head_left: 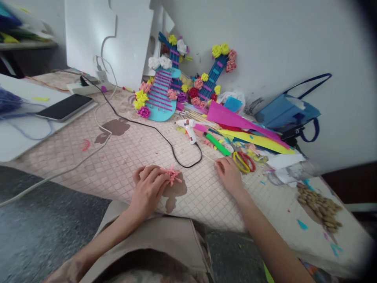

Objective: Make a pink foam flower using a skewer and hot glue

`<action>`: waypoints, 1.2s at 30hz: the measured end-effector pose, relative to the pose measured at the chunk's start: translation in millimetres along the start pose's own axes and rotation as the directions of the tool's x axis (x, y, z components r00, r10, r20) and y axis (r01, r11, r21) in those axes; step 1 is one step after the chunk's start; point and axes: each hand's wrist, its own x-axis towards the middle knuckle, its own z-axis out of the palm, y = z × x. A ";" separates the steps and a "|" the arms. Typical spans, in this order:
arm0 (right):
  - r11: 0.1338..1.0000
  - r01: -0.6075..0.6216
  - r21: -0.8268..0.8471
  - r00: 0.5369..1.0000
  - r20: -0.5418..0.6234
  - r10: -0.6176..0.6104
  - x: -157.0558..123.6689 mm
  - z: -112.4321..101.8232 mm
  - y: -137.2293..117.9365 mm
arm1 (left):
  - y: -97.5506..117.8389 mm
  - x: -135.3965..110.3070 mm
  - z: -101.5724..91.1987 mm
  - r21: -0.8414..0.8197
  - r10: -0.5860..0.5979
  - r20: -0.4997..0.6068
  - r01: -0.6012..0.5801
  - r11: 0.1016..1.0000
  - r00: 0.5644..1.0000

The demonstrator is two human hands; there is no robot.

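My left hand (148,189) rests at the table's front edge, its fingers closed on the edge of a coral-pink paper flower (172,175) with pointed petals. The flower lies against the tablecloth, beside a brown patch. Further right, my right hand (229,175) is low over the table with its fingers closed around a thin wooden stick (209,158), whose tip points toward the glue gun. The white glue gun (188,129) lies on its side beyond both hands, its black cord looping between them. Yellow-handled scissors (240,162) and red-handled scissors (250,161) lie just past my right hand.
Decorated cardboard pieces with paper flowers (160,94) lean at the back wall. Coloured paper sheets (244,122), a green marker-like stick (217,144) and scraps crowd the right. Peanuts (319,206) and a clear jar (294,173) lie far right; a phone (66,107) lies left.
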 end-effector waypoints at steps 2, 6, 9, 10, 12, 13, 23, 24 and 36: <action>1.000 -0.016 -0.008 0.999 -0.038 0.016 6.9 0.1 1.8 | 0.0 0.7 -0.1 -0.010 0.005 -0.008 -0.005 1.000 1.000; 0.977 0.136 0.163 0.988 -0.092 -0.123 11.4 -2.9 -38.3 | 0.8 0.3 0.3 -0.002 -0.012 0.004 0.012 1.000 1.000; 0.914 0.261 0.310 0.962 -0.006 -0.273 6.3 -3.7 -88.6 | 1.0 -0.9 0.8 0.002 -0.029 0.026 0.029 1.000 0.999; 0.906 0.270 0.327 0.954 0.037 -0.298 4.0 -2.9 -103.7 | 0.9 -1.1 1.0 0.002 -0.032 0.027 0.032 0.999 0.999; 0.904 0.275 0.328 0.947 0.069 -0.313 0.0 0.5 -126.8 | 0.7 -1.5 1.3 0.003 -0.036 0.020 0.036 0.999 0.999; 0.909 0.271 0.316 0.947 0.083 -0.311 -1.4 2.9 -134.5 | 0.7 -1.5 1.4 0.003 -0.038 0.020 0.038 0.999 0.999; 0.941 0.290 0.176 0.943 0.118 -0.312 -6.1 17.1 -144.6 | 0.9 -2.6 2.5 0.014 -0.042 0.025 0.042 0.999 0.999; 0.936 0.306 0.175 0.937 0.117 -0.328 -7.2 17.9 -144.0 | 1.1 -2.5 2.3 0.015 -0.042 0.028 0.042 0.999 0.999; 0.908 0.212 0.361 0.961 0.093 -0.261 6.9 6.5 -119.5 | 2.6 -0.4 -0.1 -0.029 -0.037 -0.001 0.037 0.999 0.999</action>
